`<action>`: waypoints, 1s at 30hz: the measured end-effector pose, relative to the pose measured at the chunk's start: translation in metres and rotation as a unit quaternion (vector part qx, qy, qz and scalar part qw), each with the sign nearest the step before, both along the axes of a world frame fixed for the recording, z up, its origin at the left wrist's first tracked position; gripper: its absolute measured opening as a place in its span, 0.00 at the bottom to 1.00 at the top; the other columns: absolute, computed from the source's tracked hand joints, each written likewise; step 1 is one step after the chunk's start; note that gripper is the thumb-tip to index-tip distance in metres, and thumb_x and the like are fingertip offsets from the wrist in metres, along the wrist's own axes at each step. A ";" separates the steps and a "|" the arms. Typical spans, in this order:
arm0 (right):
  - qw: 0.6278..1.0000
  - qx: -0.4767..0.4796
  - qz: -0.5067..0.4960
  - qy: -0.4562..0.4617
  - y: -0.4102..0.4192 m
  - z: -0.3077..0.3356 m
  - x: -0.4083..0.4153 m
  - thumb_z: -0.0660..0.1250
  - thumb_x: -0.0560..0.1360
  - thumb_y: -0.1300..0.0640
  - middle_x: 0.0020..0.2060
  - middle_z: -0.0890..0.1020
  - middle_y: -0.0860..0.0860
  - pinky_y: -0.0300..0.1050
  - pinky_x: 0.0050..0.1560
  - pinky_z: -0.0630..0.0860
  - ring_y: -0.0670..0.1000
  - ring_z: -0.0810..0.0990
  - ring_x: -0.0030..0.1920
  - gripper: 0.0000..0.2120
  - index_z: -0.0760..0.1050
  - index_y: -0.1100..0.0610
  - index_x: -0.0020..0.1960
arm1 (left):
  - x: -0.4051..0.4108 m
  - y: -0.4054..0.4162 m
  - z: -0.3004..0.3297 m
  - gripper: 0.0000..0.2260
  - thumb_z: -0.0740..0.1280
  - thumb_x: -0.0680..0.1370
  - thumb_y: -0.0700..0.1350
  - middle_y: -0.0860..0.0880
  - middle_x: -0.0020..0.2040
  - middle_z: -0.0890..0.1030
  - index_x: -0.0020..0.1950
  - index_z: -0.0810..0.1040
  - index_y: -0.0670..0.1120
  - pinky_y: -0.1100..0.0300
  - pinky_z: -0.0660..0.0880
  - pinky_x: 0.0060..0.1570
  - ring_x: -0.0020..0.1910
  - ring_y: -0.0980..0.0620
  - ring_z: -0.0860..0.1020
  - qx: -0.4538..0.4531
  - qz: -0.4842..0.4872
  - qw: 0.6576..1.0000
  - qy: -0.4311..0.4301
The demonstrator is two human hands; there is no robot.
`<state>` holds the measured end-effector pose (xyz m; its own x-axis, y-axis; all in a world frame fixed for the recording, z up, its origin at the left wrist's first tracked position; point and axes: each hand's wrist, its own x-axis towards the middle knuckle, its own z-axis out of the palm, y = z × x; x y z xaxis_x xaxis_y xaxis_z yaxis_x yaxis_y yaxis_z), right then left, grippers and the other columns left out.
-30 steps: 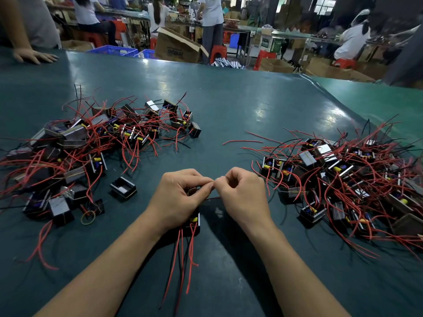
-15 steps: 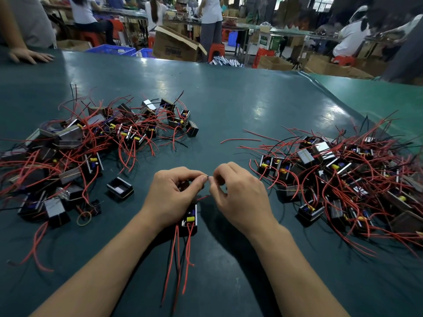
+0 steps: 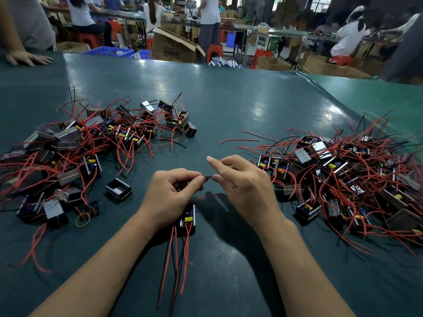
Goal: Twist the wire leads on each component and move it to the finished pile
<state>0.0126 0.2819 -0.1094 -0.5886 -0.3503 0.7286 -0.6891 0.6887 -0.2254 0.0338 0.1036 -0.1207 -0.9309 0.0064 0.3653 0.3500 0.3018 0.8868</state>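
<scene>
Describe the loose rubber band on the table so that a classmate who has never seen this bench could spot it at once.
Start at the left pile of components on the green table and follow its near edge towards the person. The rubber band lies flat there, beside the nearest black blocks. It is the only thin, pale ring among boxy parts and red wires.

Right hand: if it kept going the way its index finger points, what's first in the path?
Nothing on the table nearby: the right hand index points up-left over bare table, between the piles. Depth unclear.
</scene>
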 end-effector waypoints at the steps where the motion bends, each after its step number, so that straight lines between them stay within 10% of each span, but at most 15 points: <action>1: 1.000 0.000 0.000 0.004 0.000 0.000 0.000 0.73 0.73 0.59 0.44 0.82 0.53 0.51 0.29 0.77 0.57 0.80 0.35 0.16 0.81 0.54 0.60 | 0.000 0.000 0.000 0.04 0.71 0.75 0.38 0.51 0.37 0.85 0.44 0.85 0.45 0.66 0.76 0.42 0.38 0.57 0.82 0.002 -0.003 1.000 0.000; 11: 0.989 -0.034 0.033 -0.137 -0.001 -0.001 -0.002 0.70 0.76 0.58 0.38 0.81 0.54 0.53 0.39 0.76 0.57 0.79 0.40 0.06 0.84 0.59 0.47 | -0.001 -0.001 -0.002 0.04 0.71 0.75 0.38 0.49 0.37 0.84 0.44 0.86 0.44 0.61 0.77 0.41 0.38 0.52 0.82 0.011 -0.016 1.000 0.011; 16: 0.956 -0.126 0.052 -0.261 -0.007 0.002 0.002 0.67 0.78 0.56 0.35 0.81 0.46 0.35 0.40 0.70 0.44 0.76 0.37 0.09 0.81 0.56 0.41 | -0.002 -0.001 -0.002 0.04 0.71 0.76 0.38 0.49 0.37 0.84 0.44 0.86 0.45 0.63 0.76 0.42 0.38 0.54 0.82 0.014 -0.025 0.999 0.026; 30: 0.662 -0.475 0.064 -0.576 -0.026 0.009 0.005 0.64 0.76 0.58 0.22 0.65 0.48 0.36 0.26 0.57 0.47 0.64 0.22 0.21 0.71 0.53 0.24 | 0.000 0.005 0.000 0.04 0.71 0.75 0.40 0.49 0.37 0.83 0.43 0.86 0.41 0.59 0.75 0.39 0.36 0.51 0.79 -0.001 -0.011 0.996 0.093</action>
